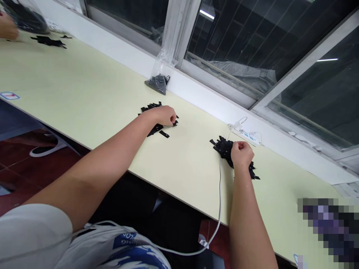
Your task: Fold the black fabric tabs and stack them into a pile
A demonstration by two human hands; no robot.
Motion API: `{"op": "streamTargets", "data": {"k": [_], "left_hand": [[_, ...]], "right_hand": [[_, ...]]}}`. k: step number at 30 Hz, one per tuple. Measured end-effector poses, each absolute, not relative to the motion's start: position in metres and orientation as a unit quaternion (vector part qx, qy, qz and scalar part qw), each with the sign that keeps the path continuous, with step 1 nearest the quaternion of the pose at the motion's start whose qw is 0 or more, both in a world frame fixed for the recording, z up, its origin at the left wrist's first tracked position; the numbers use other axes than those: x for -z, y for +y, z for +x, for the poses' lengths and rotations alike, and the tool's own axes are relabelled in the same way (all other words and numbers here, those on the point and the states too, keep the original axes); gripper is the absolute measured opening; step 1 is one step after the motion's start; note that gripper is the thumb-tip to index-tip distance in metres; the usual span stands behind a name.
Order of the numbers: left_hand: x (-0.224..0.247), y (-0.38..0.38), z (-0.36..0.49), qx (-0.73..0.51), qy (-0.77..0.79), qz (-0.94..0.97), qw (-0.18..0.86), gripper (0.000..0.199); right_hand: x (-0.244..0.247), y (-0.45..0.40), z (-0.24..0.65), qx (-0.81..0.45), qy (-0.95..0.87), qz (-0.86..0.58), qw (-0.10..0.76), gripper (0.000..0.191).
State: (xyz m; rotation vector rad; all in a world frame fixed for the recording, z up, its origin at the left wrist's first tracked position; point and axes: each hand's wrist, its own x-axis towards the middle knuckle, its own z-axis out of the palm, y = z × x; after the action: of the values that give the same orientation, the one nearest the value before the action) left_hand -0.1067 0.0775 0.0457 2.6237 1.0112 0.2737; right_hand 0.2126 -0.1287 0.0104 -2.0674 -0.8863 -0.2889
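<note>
Pale table (92,97) under a long window (252,48). Two piles of black strips on it: far pile (153,108) under the left hand (165,115), grip curled shut on strips; near pile (224,147) beneath the right hand (241,154), fisted, pinching strips. White cable (220,186) trailing off the edge; bag of black bits (158,83) by the sill.

We read only part of one word, "LON", upside down on the blue-and-white garment (126,246). We could not read the sticker (9,96) on the table (84,93).
</note>
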Motion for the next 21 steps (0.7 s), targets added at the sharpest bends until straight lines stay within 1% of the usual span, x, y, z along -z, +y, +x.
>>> {"op": "streamTargets", "data": {"k": [4, 9, 17, 21], "left_hand": [[-0.045, 0.073, -0.1, -0.122, 0.339, 0.925, 0.117, 0.016], [-0.039, 0.069, -0.092, -0.158, 0.324, 0.929, 0.085, 0.011], [-0.04, 0.069, -0.091, -0.153, 0.344, 0.922, 0.089, 0.01], [-0.041, 0.07, -0.091, -0.164, 0.347, 0.921, 0.073, 0.012]], "right_hand": [[-0.008, -0.127, 0.212, 0.108, -0.368, -0.821, 0.423, 0.018], [-0.007, -0.126, 0.211, 0.106, -0.376, -0.82, 0.418, 0.018], [-0.006, -0.124, 0.208, 0.096, -0.386, -0.819, 0.413, 0.019], [-0.007, -0.124, 0.21, 0.09, -0.384, -0.82, 0.415, 0.019]]}}
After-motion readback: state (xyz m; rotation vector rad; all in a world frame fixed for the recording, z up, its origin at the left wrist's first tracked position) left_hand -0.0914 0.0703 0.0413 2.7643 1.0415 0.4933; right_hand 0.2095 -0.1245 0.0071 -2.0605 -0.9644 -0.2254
